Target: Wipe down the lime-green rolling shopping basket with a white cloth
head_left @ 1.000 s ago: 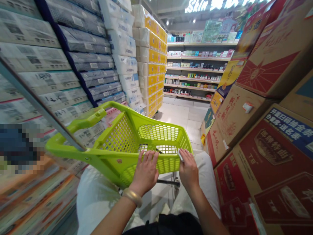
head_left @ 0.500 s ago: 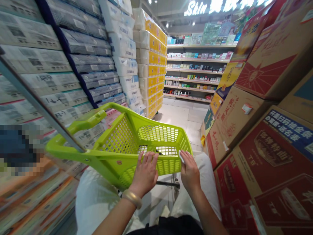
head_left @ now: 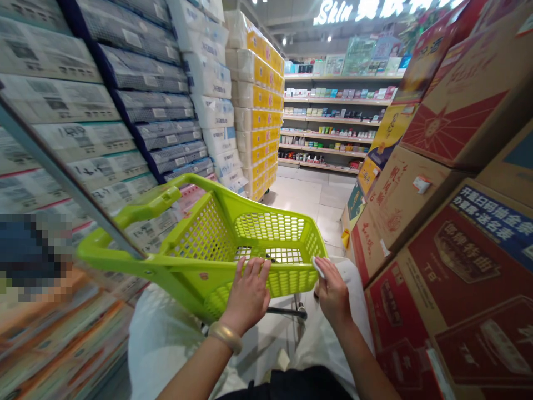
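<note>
As the shopping cart [head_left: 179,275] stood by the knees of the white trousers [head_left: 162,339], the L hand [head_left: 246,289] had its fingers hooked over the near rim [head_left: 287,268] & the R hand [head_left: 333,291] pinched a small white cloth [head_left: 318,268] at that rim's R end. The cart's green plastic, w/ curved, perforated walls, was prob. light, stiff & a bit slippery, so the thick rim looked the best hold; the cloth seemed thin, soft & limp.
</note>
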`<state>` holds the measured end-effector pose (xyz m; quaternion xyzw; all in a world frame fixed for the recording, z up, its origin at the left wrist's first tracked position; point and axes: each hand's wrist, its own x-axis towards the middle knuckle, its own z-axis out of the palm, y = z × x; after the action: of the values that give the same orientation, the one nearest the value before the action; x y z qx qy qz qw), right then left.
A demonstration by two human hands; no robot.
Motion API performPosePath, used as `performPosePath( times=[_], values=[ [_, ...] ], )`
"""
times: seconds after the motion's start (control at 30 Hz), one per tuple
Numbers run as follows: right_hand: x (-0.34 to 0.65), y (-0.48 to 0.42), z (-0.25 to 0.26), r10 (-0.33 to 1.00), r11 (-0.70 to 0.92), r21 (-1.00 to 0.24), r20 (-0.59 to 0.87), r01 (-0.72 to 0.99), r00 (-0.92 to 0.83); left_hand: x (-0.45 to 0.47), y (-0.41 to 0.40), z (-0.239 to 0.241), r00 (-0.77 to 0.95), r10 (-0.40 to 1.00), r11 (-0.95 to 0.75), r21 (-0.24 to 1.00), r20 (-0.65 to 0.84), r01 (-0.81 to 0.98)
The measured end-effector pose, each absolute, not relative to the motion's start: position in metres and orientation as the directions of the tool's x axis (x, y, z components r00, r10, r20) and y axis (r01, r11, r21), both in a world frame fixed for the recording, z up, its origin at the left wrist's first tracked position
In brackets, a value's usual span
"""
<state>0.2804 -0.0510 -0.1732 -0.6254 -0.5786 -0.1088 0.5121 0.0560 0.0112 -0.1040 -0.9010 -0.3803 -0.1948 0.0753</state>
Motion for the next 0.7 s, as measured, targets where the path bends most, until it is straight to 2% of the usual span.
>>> performPosePath(
  times=[0.3, 0.7],
  values=[
    [0.29, -0.043, -0.175, 0.58, 0.187, -0.568, 0.723, 0.802, 0.377, 0.06, 0.022, -0.102, 0.662, 0.637, -0.728, 0.026, 0.395, 0.685],
    [0.274, -0.055, -0.171, 0.589, 0.163, -0.504, 0.739, 0.848, 0.326, 0.048, 0.046, -0.101, 0.671, 0.623, -0.743, 0.037, 0.403, 0.668]
  ],
)
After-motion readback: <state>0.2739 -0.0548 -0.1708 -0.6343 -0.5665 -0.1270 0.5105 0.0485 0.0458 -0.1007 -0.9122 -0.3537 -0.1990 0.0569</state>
